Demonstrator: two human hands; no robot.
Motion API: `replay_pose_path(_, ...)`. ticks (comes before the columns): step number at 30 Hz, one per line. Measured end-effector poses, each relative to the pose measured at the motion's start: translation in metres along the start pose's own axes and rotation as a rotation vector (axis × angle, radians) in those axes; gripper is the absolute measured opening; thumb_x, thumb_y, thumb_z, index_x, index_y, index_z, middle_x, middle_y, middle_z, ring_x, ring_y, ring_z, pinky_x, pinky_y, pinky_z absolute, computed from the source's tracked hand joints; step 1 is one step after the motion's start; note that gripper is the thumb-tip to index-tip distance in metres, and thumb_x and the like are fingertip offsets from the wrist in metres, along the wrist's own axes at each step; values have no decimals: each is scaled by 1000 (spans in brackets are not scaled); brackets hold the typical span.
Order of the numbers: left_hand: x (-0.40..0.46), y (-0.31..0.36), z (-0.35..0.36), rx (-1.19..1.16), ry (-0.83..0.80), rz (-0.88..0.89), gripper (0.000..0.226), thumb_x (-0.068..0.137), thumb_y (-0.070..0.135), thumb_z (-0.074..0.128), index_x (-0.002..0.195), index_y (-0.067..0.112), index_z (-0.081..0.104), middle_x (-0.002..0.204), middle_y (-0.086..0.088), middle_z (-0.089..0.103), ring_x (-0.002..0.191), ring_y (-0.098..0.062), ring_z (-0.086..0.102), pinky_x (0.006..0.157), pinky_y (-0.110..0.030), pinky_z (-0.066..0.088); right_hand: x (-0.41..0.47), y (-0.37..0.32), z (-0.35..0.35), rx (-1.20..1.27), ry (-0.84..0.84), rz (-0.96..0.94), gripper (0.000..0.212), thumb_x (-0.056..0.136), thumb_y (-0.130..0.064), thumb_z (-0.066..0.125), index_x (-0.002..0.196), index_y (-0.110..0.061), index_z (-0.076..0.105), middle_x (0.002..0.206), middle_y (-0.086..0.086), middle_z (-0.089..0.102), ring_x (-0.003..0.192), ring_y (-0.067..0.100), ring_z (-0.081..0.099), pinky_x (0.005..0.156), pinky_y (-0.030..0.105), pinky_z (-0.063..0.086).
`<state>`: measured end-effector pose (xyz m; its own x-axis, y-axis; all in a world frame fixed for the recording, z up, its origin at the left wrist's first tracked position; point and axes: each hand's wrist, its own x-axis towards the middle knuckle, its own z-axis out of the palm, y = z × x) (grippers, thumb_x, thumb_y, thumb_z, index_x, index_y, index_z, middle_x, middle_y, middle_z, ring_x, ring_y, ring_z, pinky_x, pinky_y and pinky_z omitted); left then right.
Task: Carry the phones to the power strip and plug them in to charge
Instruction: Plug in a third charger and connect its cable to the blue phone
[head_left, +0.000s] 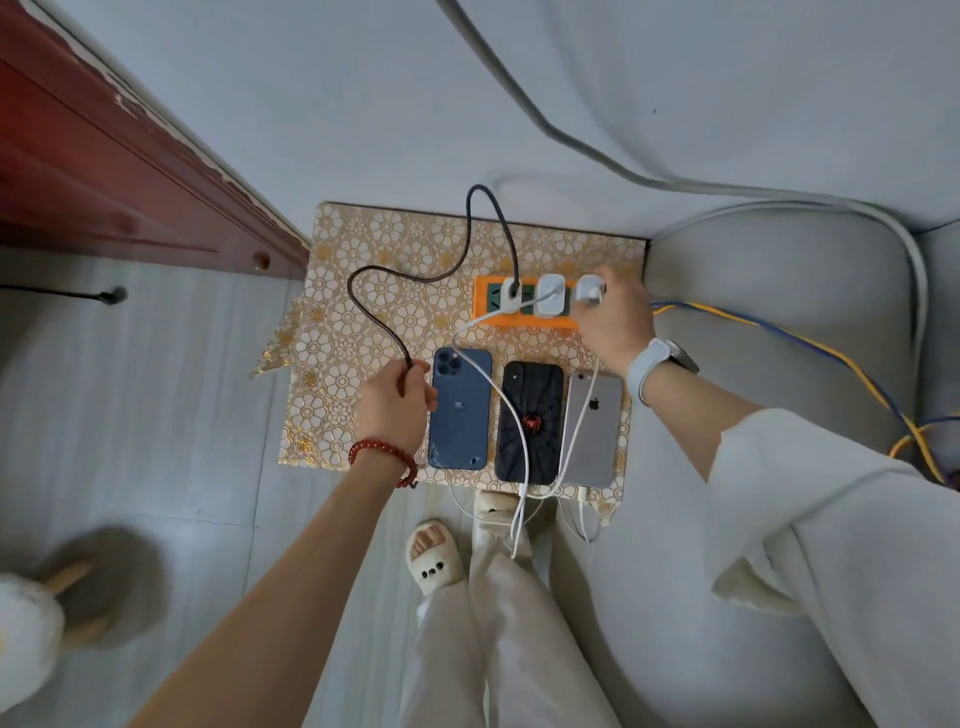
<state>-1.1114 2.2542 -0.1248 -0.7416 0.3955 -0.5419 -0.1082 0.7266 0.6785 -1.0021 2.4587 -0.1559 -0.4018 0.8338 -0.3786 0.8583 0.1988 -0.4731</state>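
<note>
Three phones lie face down side by side on a gold floral stand (337, 332): a blue phone (460, 410), a black phone with a red spider (530, 421) and a silver phone (595, 431). Behind them sits an orange power strip (488, 312) with three white chargers in it. My left hand (395, 405) grips the free end of a black braided cable (384, 280), just left of the blue phone. My right hand (613, 322) holds the rightmost white charger (591, 292) at the strip. White cables (519, 436) run over the black and silver phones and hang off the front edge.
A dark red wooden cabinet (104, 156) stands at the left. A grey cushioned seat (779, 322) sits right of the stand, with yellow and blue wires (831, 358) across it. My slippered feet (434, 556) are below the stand. A fluffy object (31, 623) lies at the lower left.
</note>
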Motion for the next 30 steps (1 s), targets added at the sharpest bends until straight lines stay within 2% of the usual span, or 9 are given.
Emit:
replay_pose_path(6,-1,-2,-2,-36,-17,0,18,93,17,40,86,17,57,64,2,59,69,-20,60,76,-34,49,20,-7,-4,62,79,15,33,81,-6,49,113,0,54,112,23,60,102,38,55,73,34,41)
replay_pose_path(11,-4,1,-9,-146,-70,-100,18,92,14,43,86,15,59,67,-2,60,65,-18,60,76,-38,52,10,-6,-11,163,-11,48,61,87,-14,53,141,-3,26,144,19,37,132,32,36,106,38,34)
replay_pose_path(15,-13,0,-29,-483,-134,-305,21,93,14,44,80,13,60,72,-3,60,62,-13,64,61,-25,58,-58,-6,-12,196,269,-200,46,86,-8,51,130,0,41,126,21,49,115,31,49,98,36,42)
replay_pose_path(17,-18,-2,-41,-658,-197,-354,21,94,14,43,82,10,61,71,-2,61,63,-15,67,59,-27,58,-103,-9,-1,303,116,-319,38,85,1,47,123,-2,48,116,18,55,101,22,57,87,32,49)
replay_pose_path(20,-23,-2,-56,-891,-322,-349,23,94,13,42,79,8,60,64,-1,65,62,-17,67,61,-30,58,-166,-22,28,407,-557,-208,56,86,0,42,137,-20,33,142,1,41,127,8,39,104,24,32)
replay_pose_path(22,-24,-1,-66,-1003,-368,-312,23,93,12,41,77,8,58,61,0,66,62,-17,67,63,-29,58,-195,-30,51,397,-803,-186,51,88,-6,41,137,-19,33,146,-1,37,134,9,32,110,24,23)
replay_pose_path(26,-23,-8,-95,-1137,-226,-236,23,93,10,39,75,8,53,57,1,62,59,-14,65,63,-26,57,-219,-38,69,328,-802,-215,27,95,-19,41,116,-7,50,112,3,59,103,12,56,90,21,42)
replay_pose_path(28,-23,-17,-114,-1256,-133,-204,27,95,13,38,73,9,53,59,1,60,58,-13,63,65,-23,56,-218,-34,66,204,-761,-273,22,96,-21,42,101,-5,55,81,-6,55,67,4,51,62,13,38)
replay_pose_path(30,-27,-27,-132,-1305,-96,-178,27,96,20,36,78,11,55,73,0,59,67,-12,64,71,-24,56,-218,-31,59,151,-682,-302,22,95,-18,43,78,-13,55,66,-10,49,56,6,47,53,15,33)
